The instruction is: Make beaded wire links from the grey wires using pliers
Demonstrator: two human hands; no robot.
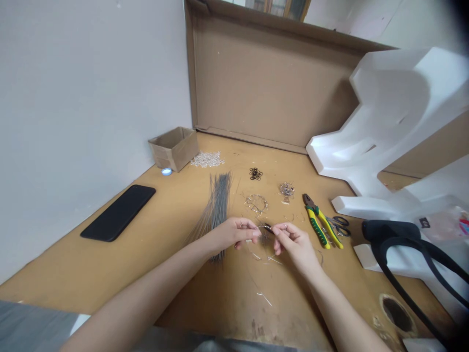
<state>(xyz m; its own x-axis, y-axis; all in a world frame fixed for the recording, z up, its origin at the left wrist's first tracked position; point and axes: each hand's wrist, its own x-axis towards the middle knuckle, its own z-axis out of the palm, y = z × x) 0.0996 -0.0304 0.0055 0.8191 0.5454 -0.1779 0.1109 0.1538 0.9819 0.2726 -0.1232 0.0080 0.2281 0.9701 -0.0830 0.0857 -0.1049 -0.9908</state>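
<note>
My left hand (240, 233), fingers pinched, holds one end of a thin wire (262, 227) over the middle of the table. Facing it, my right hand (291, 240) pinches the other side of the wire, near a small dark piece whose kind I cannot make out. A bundle of straight grey wires (220, 200) lies beside and partly under my left hand. Just beyond the hands is a loose ring of bent wire pieces (257, 204). Short wire offcuts (264, 298) lie nearer the front edge.
Pliers (318, 220) and scissors (340, 226) lie at the right. Farther back are black rings (255, 173), a small wire pile (287, 189), clear rings (207, 159) and a cardboard box (174, 148). A black phone (119, 212) lies left; white foam (388, 112) stands right.
</note>
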